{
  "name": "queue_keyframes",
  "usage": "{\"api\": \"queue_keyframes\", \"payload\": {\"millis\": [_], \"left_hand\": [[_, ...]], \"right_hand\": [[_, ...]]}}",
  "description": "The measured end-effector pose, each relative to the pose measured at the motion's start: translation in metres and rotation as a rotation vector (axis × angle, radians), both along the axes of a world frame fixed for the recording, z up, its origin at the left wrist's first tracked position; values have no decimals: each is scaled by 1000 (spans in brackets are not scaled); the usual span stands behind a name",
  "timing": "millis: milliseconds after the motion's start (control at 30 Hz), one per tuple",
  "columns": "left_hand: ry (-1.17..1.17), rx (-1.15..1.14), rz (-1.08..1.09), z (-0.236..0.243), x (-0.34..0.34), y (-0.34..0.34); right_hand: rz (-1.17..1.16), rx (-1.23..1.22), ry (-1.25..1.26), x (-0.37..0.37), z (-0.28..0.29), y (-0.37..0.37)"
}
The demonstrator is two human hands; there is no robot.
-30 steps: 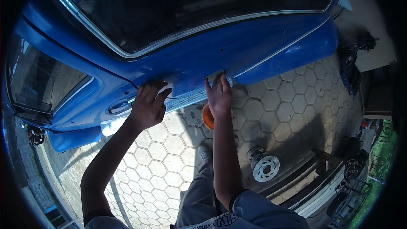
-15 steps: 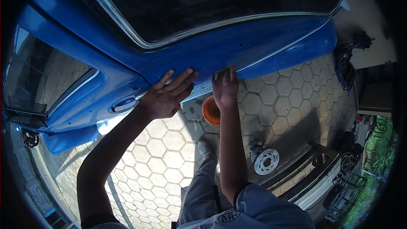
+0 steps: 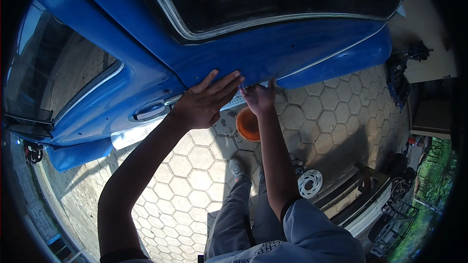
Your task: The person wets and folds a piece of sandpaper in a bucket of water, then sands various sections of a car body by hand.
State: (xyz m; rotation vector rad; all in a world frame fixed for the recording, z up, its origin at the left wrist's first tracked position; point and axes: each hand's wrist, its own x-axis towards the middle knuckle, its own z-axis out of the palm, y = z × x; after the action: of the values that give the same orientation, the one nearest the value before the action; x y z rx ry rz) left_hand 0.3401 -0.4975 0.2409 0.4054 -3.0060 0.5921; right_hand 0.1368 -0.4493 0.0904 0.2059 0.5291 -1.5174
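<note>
The blue car's body panel (image 3: 234,56), below a dark window with a bright trim, is in front of me. My left hand (image 3: 202,104) lies on its lower part, fingers stretched out and pointing up to the right. Close beside those fingertips, my right hand (image 3: 259,100) is at the panel's lower edge. Its thumb and an outer finger stand apart, while the others look bent around a small dark piece that I cannot make out. The panel edge and shadow hide part of these fingers.
An orange bowl-like container (image 3: 248,124) stands on the hexagonal paving (image 3: 200,175) below my right hand. A brake disc (image 3: 310,183) lies at right, near long bumper-like parts (image 3: 360,204). Dark metal parts (image 3: 399,78) stand beyond the car's right end. My shoe (image 3: 237,168) is on the paving.
My left hand has moved right along the panel, nearer the right hand. The right hand has turned, its fingers spreading more. The view has shifted slightly.
</note>
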Motion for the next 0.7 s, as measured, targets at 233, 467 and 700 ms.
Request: {"api": "queue_keyframes", "payload": {"millis": [233, 467, 700], "left_hand": [[157, 335, 15, 7, 17, -2], [-110, 191, -108, 16, 88, -13], [-63, 233, -61, 20, 93, -10]], "right_hand": [[8, -36, 95, 23, 10, 8], [164, 275, 54, -4, -51, -1], [146, 75, 49, 38, -50, 10]]}}
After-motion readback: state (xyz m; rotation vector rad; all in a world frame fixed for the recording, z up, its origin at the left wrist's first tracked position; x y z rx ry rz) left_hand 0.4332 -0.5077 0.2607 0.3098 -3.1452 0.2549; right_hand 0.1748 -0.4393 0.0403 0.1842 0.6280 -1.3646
